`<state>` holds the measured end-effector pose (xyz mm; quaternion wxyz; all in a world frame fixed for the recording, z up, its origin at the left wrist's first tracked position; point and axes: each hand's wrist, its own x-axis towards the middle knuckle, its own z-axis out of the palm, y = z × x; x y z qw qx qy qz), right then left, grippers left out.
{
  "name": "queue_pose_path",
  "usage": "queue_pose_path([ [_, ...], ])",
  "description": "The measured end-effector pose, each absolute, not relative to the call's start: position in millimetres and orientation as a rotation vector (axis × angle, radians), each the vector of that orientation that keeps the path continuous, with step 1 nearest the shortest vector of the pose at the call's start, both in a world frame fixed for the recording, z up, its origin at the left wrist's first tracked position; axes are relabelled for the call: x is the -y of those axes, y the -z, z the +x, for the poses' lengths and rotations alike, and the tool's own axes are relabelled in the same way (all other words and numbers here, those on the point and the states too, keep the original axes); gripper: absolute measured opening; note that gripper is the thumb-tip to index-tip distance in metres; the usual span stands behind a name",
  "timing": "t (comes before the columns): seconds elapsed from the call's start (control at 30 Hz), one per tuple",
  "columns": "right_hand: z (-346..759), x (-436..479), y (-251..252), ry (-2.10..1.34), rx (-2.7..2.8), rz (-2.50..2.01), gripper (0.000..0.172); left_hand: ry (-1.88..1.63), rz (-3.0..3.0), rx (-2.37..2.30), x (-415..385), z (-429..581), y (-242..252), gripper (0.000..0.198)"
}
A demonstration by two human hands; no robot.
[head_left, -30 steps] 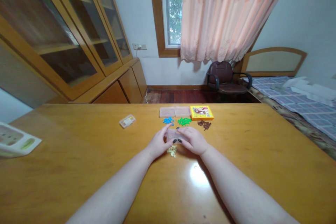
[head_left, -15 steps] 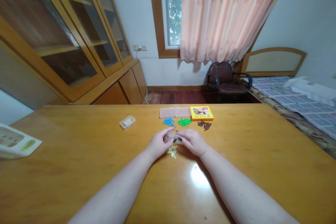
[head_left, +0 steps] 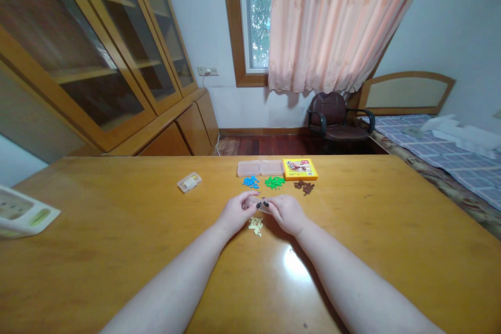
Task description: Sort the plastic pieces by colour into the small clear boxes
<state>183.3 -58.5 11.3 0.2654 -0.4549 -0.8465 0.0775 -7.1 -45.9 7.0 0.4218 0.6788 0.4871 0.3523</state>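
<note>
Both my hands meet at the middle of the wooden table (head_left: 117, 229). My left hand (head_left: 236, 214) and my right hand (head_left: 287, 213) are closed on a small clear plastic case (head_left: 259, 204), mostly hidden between the fingers. A small pile of pale yellow pieces (head_left: 255, 226) lies on the table just below the hands. Beyond the hands lie a pile of blue pieces (head_left: 251, 182), a pile of green pieces (head_left: 274, 182) and a pile of brown pieces (head_left: 304, 186).
A clear open tray (head_left: 260, 168) and a yellow box (head_left: 299, 168) sit near the far edge. A small clear case (head_left: 189, 182) lies to the left. A white object (head_left: 23, 212) lies at the table's left edge. A chair (head_left: 335, 117) and a bed (head_left: 442, 156) stand beyond.
My hands have drawn closer together around the clear case, which now shows less between the fingers. The piles have not moved.
</note>
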Motion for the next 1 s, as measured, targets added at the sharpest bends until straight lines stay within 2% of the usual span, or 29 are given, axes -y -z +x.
queue_pose_path([
  [0.5,178,61,-5,0.133,2.176,-1.257,0.032,-0.914,1.638,-1.194,43,-6,-3,0.043],
  [0.8,177,60,-4,0.194,2.132,-1.209,0.03,-0.929,1.695,-1.231,42,-7,0,0.045],
  [1.0,190,54,-5,0.231,2.067,-1.097,0.026,-1.079,1.592,-1.176,42,-8,1,0.064],
])
